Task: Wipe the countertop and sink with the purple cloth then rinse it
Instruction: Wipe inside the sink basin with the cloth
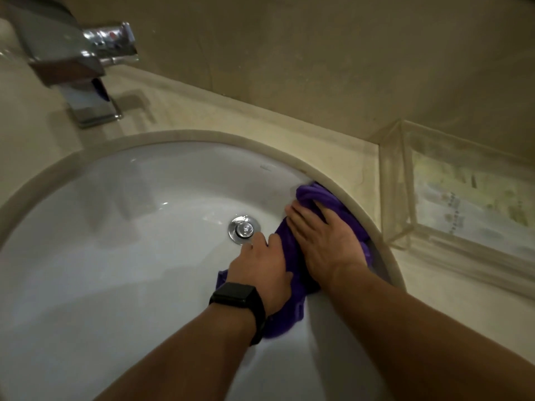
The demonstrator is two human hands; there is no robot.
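Note:
The purple cloth (315, 198) lies bunched against the right inner wall of the white sink (115, 227), just under the beige countertop (333, 151) rim. My right hand (324, 241) presses flat on the cloth's upper part, fingers spread over it. My left hand (263, 270), with a black watch on the wrist, rests on the cloth's lower part, its fingers reaching toward the chrome drain (244, 228). Much of the cloth is hidden under both hands.
A chrome faucet (86, 70) stands at the back left of the counter. A beige wall runs behind the counter. At the right sits a clear box (463, 198) with pale contents on the counter's edge.

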